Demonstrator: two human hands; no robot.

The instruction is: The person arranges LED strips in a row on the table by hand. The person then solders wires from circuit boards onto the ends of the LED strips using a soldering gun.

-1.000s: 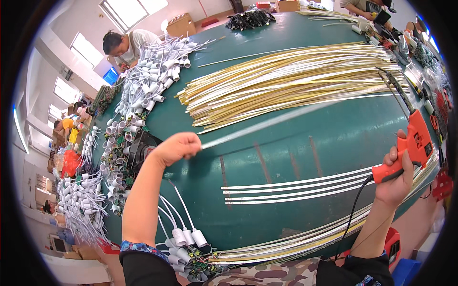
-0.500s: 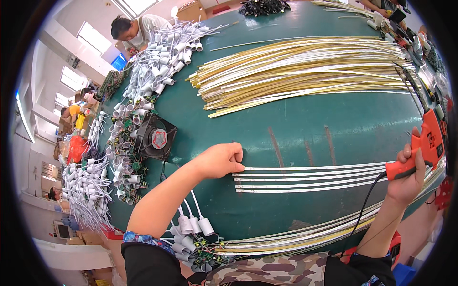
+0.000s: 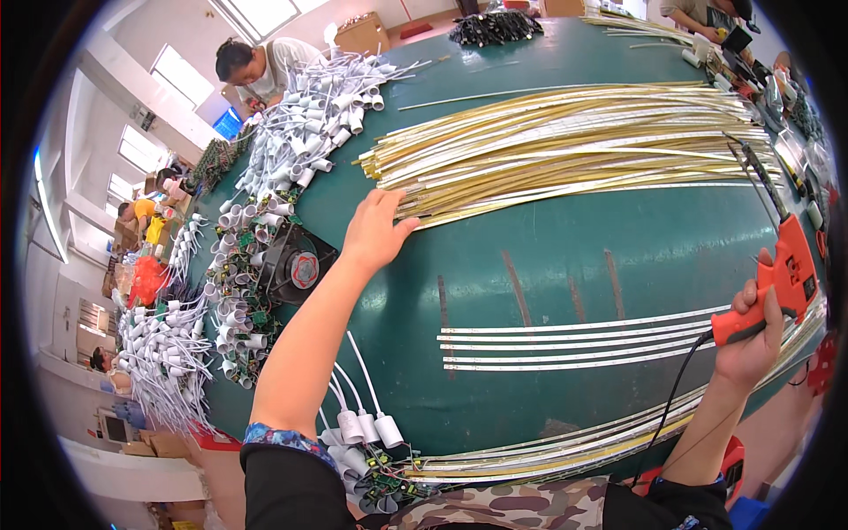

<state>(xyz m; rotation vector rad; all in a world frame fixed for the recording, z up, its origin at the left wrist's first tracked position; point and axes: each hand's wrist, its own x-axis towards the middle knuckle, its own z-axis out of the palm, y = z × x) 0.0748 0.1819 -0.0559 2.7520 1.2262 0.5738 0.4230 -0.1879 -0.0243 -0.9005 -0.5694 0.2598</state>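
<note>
Head view. Holding left hand (image 3: 380,233), thumb spread from fingers, at 9-o'clock end of strip pile (image 3: 565,146); cannot tell whether touching. Gripping red gun-shaped tool (image 3: 767,296) at 3 o'clock, right hand (image 3: 751,344) wrapped around handle, blocking sight of ends of laid strips (image 3: 548,327). Draping black cable (image 3: 677,380) across lower bundle (image 3: 530,461). Set beside forearm, 9 o'clock: black fan (image 3: 291,265).

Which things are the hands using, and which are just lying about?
Seem in use:
red tool in the right hand
strip pile at the left hand
row of strips in front

Seem just lying about:
black heap
cardboard box
white sockets
</note>
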